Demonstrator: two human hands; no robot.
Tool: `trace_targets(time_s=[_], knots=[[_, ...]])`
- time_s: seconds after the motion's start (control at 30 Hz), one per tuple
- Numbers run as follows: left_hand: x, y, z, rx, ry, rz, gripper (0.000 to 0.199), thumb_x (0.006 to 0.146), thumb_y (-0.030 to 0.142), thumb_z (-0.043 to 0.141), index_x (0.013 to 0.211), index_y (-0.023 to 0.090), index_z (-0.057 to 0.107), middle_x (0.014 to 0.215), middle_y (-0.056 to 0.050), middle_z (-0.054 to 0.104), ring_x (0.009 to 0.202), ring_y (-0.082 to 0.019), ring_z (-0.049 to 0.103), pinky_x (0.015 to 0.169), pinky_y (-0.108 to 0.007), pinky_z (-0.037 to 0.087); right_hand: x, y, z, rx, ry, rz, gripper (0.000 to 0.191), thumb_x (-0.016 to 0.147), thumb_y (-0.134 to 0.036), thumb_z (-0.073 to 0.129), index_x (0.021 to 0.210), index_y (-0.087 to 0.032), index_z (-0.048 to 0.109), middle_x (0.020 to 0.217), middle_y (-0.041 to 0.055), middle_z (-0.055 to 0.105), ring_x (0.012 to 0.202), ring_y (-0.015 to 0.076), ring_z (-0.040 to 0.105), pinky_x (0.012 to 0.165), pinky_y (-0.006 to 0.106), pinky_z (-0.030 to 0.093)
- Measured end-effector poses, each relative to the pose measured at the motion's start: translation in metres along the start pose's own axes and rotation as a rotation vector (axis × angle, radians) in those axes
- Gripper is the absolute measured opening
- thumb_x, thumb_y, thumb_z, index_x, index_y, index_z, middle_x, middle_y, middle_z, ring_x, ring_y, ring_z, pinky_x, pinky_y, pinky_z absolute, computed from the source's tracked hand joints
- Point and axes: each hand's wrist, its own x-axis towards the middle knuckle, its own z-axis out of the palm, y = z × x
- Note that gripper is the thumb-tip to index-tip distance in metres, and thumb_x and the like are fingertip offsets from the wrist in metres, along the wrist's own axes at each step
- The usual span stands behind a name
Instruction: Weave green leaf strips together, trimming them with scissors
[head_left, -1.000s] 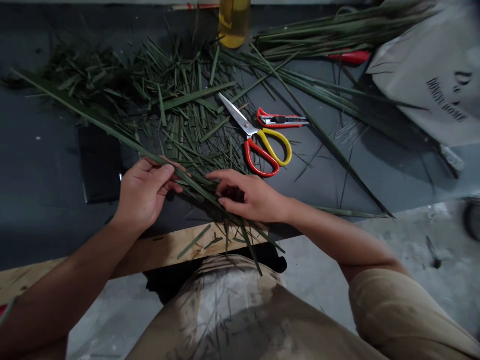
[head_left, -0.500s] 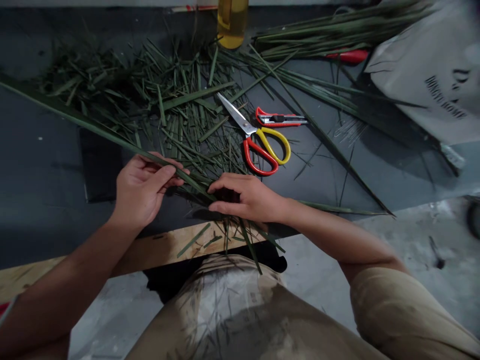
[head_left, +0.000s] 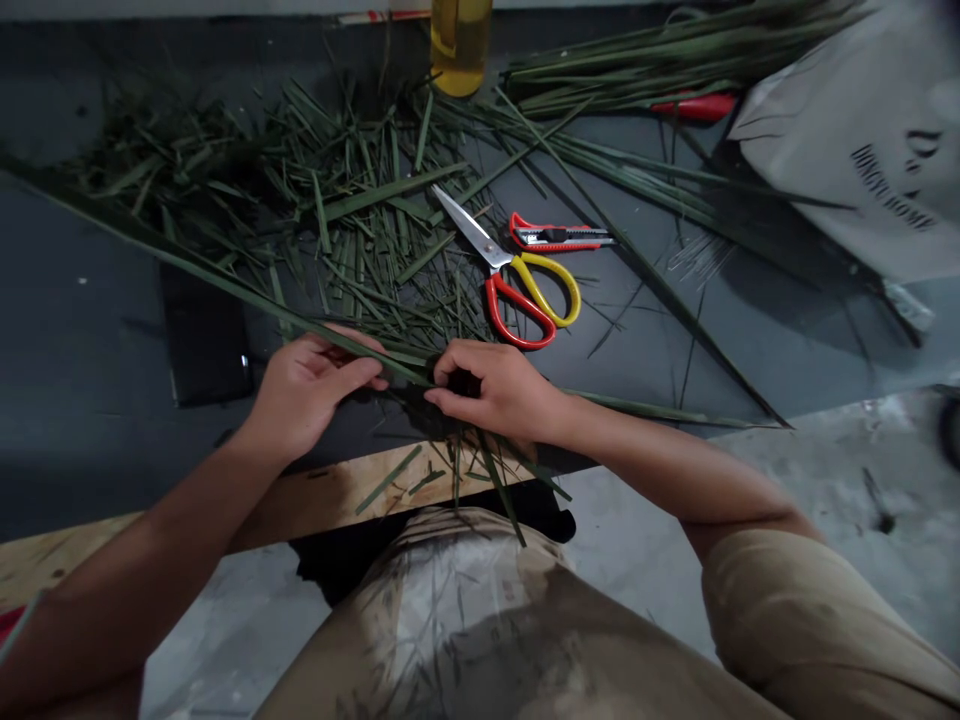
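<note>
A long green leaf strip (head_left: 187, 266) runs from the far left edge down to the middle near the table's front. My left hand (head_left: 311, 390) pinches it between thumb and fingers close to its right end. At that end, my right hand (head_left: 499, 390) is curled with thumb and index finger close together around the strip's tip. Part of the right palm and its other fingers is hidden. Beyond the hands lies a heap of cut green leaf pieces (head_left: 360, 220). Scissors (head_left: 499, 258) with one red and one yellow handle rest just beyond my right hand.
A red utility knife (head_left: 562, 236) lies beside the scissors. Behind are a bottle of yellow liquid (head_left: 460, 50) and a bundle of long leaves (head_left: 645, 65). A pale printed bag (head_left: 862, 130) is at right, a dark phone-like slab (head_left: 206, 345) at left. Scraps lie on the wooden edge (head_left: 330, 490).
My left hand has slid right and slightly down along the strip, nearer my right hand. My right hand has shifted slightly, its thumb and finger closer together.
</note>
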Motion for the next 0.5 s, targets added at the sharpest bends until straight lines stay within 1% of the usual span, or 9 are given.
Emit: trace_targets(time_s=[0.07, 0.17, 0.27, 0.37, 0.5], knots=[[-0.001, -0.002, -0.003, 0.073, -0.030, -0.001, 0.014, 0.073, 0.021, 0.091, 0.081, 0.021, 0.079, 0.085, -0.006, 0.078, 0.063, -0.017, 0.071, 0.062, -0.030, 0.065, 0.000, 0.000, 0.001, 0.003, 0.013, 0.019, 0.017, 0.093, -0.032, 0.070, 0.086, -0.019, 0.062, 0.085, 0.0008, 0.064, 0.074, 0.0128, 0.055, 0.071, 0.027, 0.041], [-0.003, -0.002, -0.002, 0.088, -0.005, 0.022, 0.012, 0.074, 0.020, 0.090, 0.077, 0.021, 0.078, 0.086, -0.007, 0.078, 0.063, -0.018, 0.071, 0.061, -0.030, 0.065, 0.001, 0.000, 0.000, 0.008, 0.023, 0.030, 0.018, 0.093, -0.032, 0.071, 0.086, -0.019, 0.062, 0.085, 0.0008, 0.065, 0.075, 0.0128, 0.056, 0.072, 0.027, 0.042], [-0.004, 0.002, 0.004, -0.034, 0.039, 0.000, 0.017, 0.070, 0.021, 0.092, 0.076, 0.020, 0.076, 0.080, -0.004, 0.076, 0.057, -0.015, 0.068, 0.055, -0.026, 0.063, 0.002, -0.001, -0.002, 0.002, 0.034, -0.031, 0.019, 0.095, -0.033, 0.072, 0.087, -0.018, 0.065, 0.086, 0.0017, 0.067, 0.075, 0.0126, 0.057, 0.073, 0.026, 0.043], [-0.002, 0.007, 0.009, -0.181, 0.071, 0.019, 0.026, 0.065, 0.024, 0.097, 0.077, 0.021, 0.074, 0.082, 0.000, 0.076, 0.056, -0.012, 0.067, 0.051, -0.023, 0.061, 0.002, 0.000, -0.004, -0.034, 0.078, -0.078, 0.019, 0.097, -0.034, 0.071, 0.089, -0.017, 0.068, 0.087, 0.0035, 0.070, 0.077, 0.0132, 0.060, 0.074, 0.026, 0.045], [0.001, 0.008, 0.010, -0.216, 0.117, 0.062, 0.030, 0.061, 0.030, 0.100, 0.076, 0.024, 0.074, 0.083, 0.002, 0.076, 0.062, -0.012, 0.068, 0.052, -0.021, 0.061, 0.001, 0.002, -0.005, -0.077, 0.151, -0.074, 0.019, 0.098, -0.033, 0.071, 0.090, -0.016, 0.072, 0.087, 0.0049, 0.073, 0.080, 0.0144, 0.065, 0.076, 0.027, 0.049]])
